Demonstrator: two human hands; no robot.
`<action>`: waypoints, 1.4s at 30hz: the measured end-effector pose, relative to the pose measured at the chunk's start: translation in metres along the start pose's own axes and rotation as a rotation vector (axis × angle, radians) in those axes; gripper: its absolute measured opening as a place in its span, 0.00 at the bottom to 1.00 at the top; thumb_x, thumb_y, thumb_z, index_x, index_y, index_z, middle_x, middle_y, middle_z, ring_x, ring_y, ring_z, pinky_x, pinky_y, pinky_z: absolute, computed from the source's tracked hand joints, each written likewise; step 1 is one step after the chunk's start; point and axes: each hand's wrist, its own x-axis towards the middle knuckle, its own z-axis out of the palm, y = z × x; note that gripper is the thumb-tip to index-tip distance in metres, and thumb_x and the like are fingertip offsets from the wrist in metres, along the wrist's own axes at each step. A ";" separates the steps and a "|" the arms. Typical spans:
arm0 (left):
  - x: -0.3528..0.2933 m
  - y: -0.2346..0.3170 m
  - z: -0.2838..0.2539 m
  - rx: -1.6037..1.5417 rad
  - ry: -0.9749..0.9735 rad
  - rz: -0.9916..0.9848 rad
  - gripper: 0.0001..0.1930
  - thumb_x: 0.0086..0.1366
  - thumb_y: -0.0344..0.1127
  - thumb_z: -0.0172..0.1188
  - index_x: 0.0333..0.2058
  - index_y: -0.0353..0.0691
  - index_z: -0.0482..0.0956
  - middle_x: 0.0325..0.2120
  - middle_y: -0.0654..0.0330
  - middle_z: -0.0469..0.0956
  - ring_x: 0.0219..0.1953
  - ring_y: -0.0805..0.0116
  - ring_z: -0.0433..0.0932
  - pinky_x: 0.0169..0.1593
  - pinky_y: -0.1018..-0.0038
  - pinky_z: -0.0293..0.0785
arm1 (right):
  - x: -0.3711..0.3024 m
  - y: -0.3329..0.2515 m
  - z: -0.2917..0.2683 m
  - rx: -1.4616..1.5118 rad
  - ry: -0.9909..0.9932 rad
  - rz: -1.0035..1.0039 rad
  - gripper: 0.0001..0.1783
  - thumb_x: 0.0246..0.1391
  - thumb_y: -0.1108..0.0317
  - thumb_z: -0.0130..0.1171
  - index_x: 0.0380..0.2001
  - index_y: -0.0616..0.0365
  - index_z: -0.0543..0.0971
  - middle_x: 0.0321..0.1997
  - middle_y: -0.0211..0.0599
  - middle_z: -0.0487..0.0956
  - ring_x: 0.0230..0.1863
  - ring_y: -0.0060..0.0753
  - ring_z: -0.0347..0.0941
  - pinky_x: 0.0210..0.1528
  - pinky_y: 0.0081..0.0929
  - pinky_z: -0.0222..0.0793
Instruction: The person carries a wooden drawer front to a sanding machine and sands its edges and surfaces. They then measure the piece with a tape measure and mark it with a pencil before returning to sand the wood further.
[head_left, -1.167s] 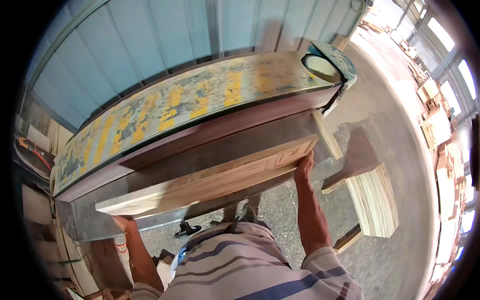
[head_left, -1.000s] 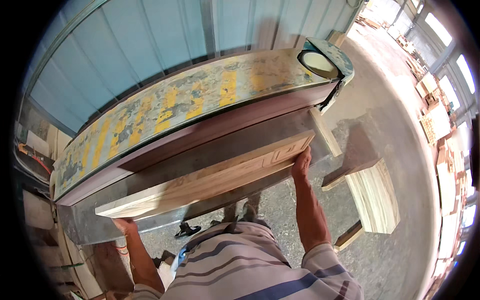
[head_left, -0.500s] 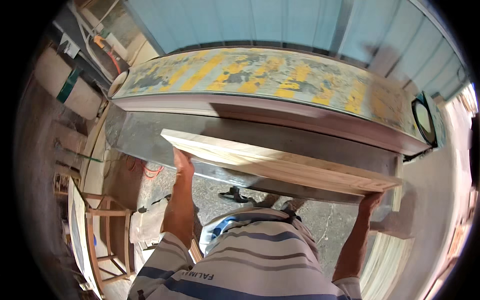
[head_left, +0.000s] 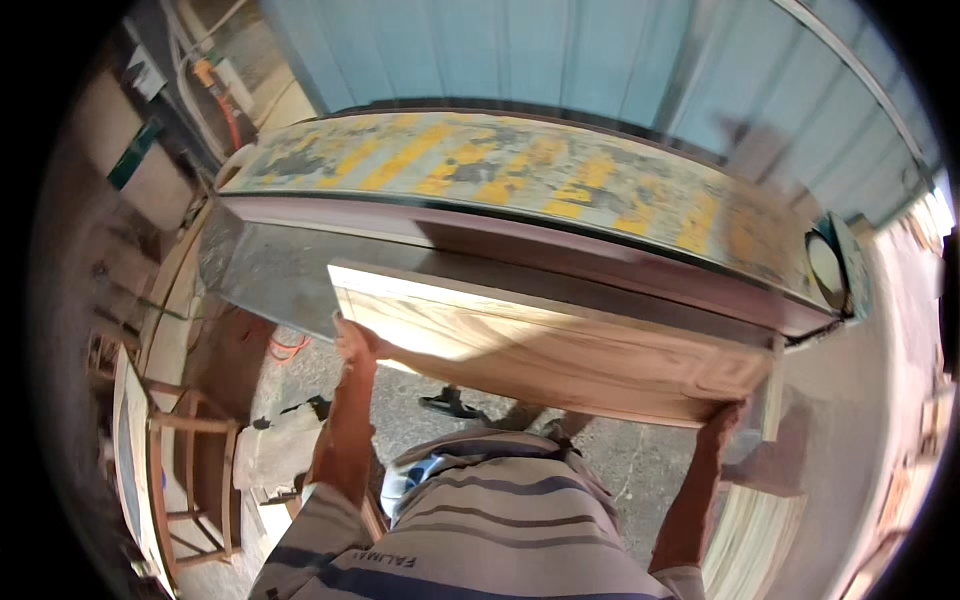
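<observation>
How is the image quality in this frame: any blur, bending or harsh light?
Head view: motion blur softens the yellow-patched machine top; fisheye bows its long edge and the wooden panel; a bright sun patch by the left hand, shadow toward the right hand.

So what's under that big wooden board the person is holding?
Under the long pale wooden board you can see grey concrete floor and a dark shoe. The left hand and right hand grip its ends. The board's far edge covers the grey metal machine table beneath.

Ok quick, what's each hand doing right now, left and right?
Left hand: closed on the near left edge of the wooden panel.
Right hand: closed on the panel's near right corner.
</observation>
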 end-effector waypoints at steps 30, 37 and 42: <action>-0.022 0.036 -0.016 0.900 -0.254 0.480 0.25 0.58 0.54 0.49 0.39 0.38 0.78 0.32 0.45 0.78 0.37 0.47 0.76 0.40 0.60 0.70 | -0.025 -0.034 0.027 -0.869 -0.013 -0.075 0.19 0.56 0.56 0.50 0.38 0.62 0.79 0.39 0.47 0.77 0.43 0.45 0.70 0.48 0.37 0.65; -0.088 0.061 -0.033 0.646 -0.396 -0.164 0.33 0.57 0.55 0.56 0.54 0.40 0.61 0.12 0.63 0.67 0.12 0.74 0.66 0.13 0.77 0.58 | -0.064 -0.032 0.020 -0.560 0.184 -0.174 0.17 0.57 0.61 0.54 0.43 0.62 0.76 0.39 0.39 0.76 0.39 0.32 0.72 0.43 0.27 0.67; -0.081 0.046 -0.033 0.497 -0.397 -0.159 0.31 0.55 0.51 0.62 0.53 0.45 0.61 0.15 0.64 0.68 0.13 0.75 0.67 0.14 0.79 0.61 | -0.059 -0.020 0.039 -0.499 0.273 -0.130 0.17 0.57 0.61 0.53 0.43 0.62 0.76 0.40 0.40 0.76 0.40 0.33 0.72 0.44 0.27 0.67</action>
